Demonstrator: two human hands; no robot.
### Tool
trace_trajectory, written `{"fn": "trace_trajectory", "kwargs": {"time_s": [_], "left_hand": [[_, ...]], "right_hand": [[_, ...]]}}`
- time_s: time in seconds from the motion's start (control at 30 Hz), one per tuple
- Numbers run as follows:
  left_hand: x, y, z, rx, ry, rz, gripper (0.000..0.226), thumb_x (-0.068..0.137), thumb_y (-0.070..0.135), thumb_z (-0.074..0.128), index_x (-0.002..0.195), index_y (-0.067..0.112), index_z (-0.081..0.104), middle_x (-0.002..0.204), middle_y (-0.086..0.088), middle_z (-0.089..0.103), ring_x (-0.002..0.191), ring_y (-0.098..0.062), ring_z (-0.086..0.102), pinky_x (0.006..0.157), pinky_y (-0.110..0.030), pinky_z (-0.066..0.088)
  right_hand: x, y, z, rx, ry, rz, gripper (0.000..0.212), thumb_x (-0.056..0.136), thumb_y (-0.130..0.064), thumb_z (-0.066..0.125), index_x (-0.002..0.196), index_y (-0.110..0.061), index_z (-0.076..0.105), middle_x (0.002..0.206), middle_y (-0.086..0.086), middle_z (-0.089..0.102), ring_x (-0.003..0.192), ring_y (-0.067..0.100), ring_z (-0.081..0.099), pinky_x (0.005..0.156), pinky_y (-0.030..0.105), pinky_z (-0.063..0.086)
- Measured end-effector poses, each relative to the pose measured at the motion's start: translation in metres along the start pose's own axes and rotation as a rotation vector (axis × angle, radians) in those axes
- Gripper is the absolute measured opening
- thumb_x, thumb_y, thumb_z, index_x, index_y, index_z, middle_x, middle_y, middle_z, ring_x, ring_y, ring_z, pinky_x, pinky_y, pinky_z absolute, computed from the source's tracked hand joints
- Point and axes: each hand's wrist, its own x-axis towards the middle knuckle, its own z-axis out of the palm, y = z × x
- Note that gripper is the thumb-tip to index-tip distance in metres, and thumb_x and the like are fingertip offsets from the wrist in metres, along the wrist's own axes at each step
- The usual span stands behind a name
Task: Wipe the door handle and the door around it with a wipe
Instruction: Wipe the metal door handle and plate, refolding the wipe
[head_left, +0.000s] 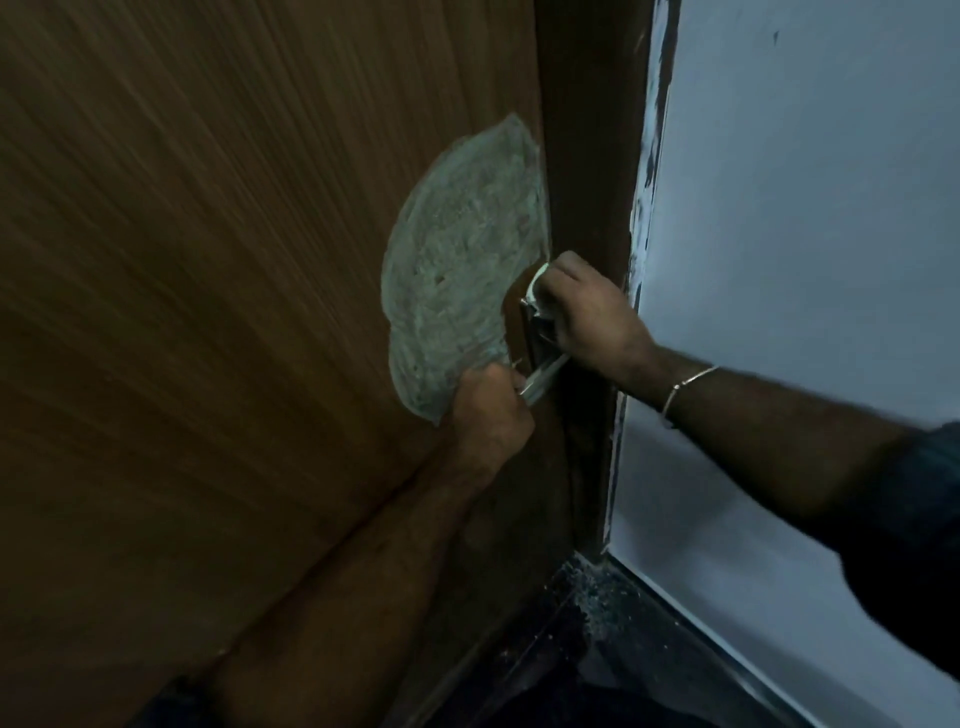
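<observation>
A brown wooden door (208, 260) fills the left of the view. A pale, smeared fan-shaped patch (457, 270) lies on it beside the handle. The metal lever handle (543, 371) sticks out near the door's right edge. My left hand (493, 410) grips the free end of the lever from below. My right hand (587, 312) presses a crumpled white wipe (537, 291) against the upper part of the handle plate. Most of the wipe is hidden inside the fingers.
The dark door frame (592, 156) runs down beside the door. A pale blue-white wall (805, 208) stands to the right, with chipped paint along its edge. Dark speckled floor (597, 623) shows at the bottom. A thin bangle (685, 387) circles my right wrist.
</observation>
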Motion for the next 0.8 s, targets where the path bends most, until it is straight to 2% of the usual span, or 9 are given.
{"fn": "trace_trajectory", "kwargs": {"time_s": [0.07,0.17,0.2,0.3,0.4,0.5,0.6,0.67,0.8], "left_hand": [[0.001,0.001,0.000,0.005,0.008,-0.001,0.033,0.091,0.016,0.058,0.120,0.020,0.073,0.120,-0.008,0.072,0.112,-0.027,0.066,0.097,-0.034,0.054],[0.000,0.001,0.000,0.040,0.002,0.008,0.033,0.092,0.016,0.058,0.123,0.018,0.071,0.121,-0.008,0.071,0.117,-0.026,0.063,0.099,-0.031,0.048],[0.000,0.001,-0.001,0.047,-0.003,0.009,0.034,0.093,0.016,0.058,0.124,0.019,0.070,0.122,-0.008,0.070,0.118,-0.026,0.063,0.100,-0.031,0.048],[0.000,0.003,-0.001,0.042,-0.006,0.003,0.034,0.093,0.015,0.058,0.124,0.019,0.071,0.124,-0.007,0.070,0.118,-0.025,0.063,0.101,-0.032,0.049],[0.000,0.004,-0.003,0.052,-0.012,0.005,0.033,0.093,0.017,0.059,0.124,0.020,0.071,0.122,-0.006,0.071,0.116,-0.025,0.065,0.101,-0.033,0.051],[-0.001,0.004,-0.004,0.038,0.011,0.018,0.032,0.093,0.017,0.058,0.123,0.018,0.071,0.120,-0.008,0.072,0.116,-0.026,0.065,0.102,-0.032,0.050],[-0.001,0.006,-0.005,0.053,-0.001,0.020,0.033,0.094,0.015,0.060,0.125,0.017,0.070,0.124,-0.006,0.071,0.118,-0.023,0.064,0.102,-0.028,0.048],[0.000,0.007,-0.006,0.066,-0.019,0.022,0.034,0.094,0.016,0.060,0.127,0.017,0.068,0.127,-0.005,0.069,0.119,-0.022,0.063,0.102,-0.028,0.048],[0.000,0.009,-0.007,0.083,-0.043,-0.002,0.035,0.095,0.015,0.061,0.130,0.018,0.065,0.129,-0.004,0.067,0.120,-0.021,0.062,0.100,-0.029,0.049]], "right_hand": [[-0.003,-0.009,0.007,0.086,0.059,0.061,0.022,0.077,0.012,0.059,0.096,0.004,0.065,0.104,0.021,0.059,0.095,0.037,0.061,0.083,0.038,0.052],[-0.008,-0.010,0.006,-0.010,-0.032,-0.120,0.026,0.076,0.011,0.063,0.101,0.006,0.070,0.108,0.022,0.065,0.096,0.039,0.062,0.085,0.043,0.053],[-0.006,-0.007,0.004,-0.035,-0.037,-0.110,0.028,0.077,0.011,0.063,0.103,0.006,0.070,0.110,0.022,0.066,0.098,0.039,0.062,0.086,0.044,0.053],[-0.003,-0.006,0.003,-0.018,0.079,0.105,0.031,0.078,0.009,0.061,0.108,0.005,0.069,0.115,0.020,0.065,0.104,0.037,0.061,0.090,0.046,0.053],[-0.010,-0.017,0.015,0.022,0.043,0.319,0.044,0.084,0.005,0.059,0.126,-0.004,0.061,0.125,0.015,0.061,0.111,0.031,0.060,0.096,0.041,0.051],[-0.021,-0.020,0.019,0.187,0.028,0.538,0.042,0.091,-0.002,0.053,0.132,-0.008,0.058,0.121,0.013,0.065,0.106,0.027,0.064,0.093,0.034,0.052],[-0.028,-0.018,0.020,0.436,0.039,0.689,0.040,0.097,-0.015,0.044,0.135,-0.015,0.058,0.123,0.009,0.066,0.101,0.023,0.065,0.087,0.034,0.055],[-0.031,-0.014,0.022,0.530,-0.017,0.766,0.038,0.099,-0.027,0.040,0.130,-0.020,0.061,0.120,0.005,0.067,0.094,0.017,0.065,0.075,0.030,0.053],[-0.034,-0.005,0.027,0.590,-0.222,0.915,0.039,0.101,-0.044,0.028,0.089,-0.028,0.062,0.091,-0.003,0.064,0.082,0.012,0.059,0.063,0.028,0.038]]}}
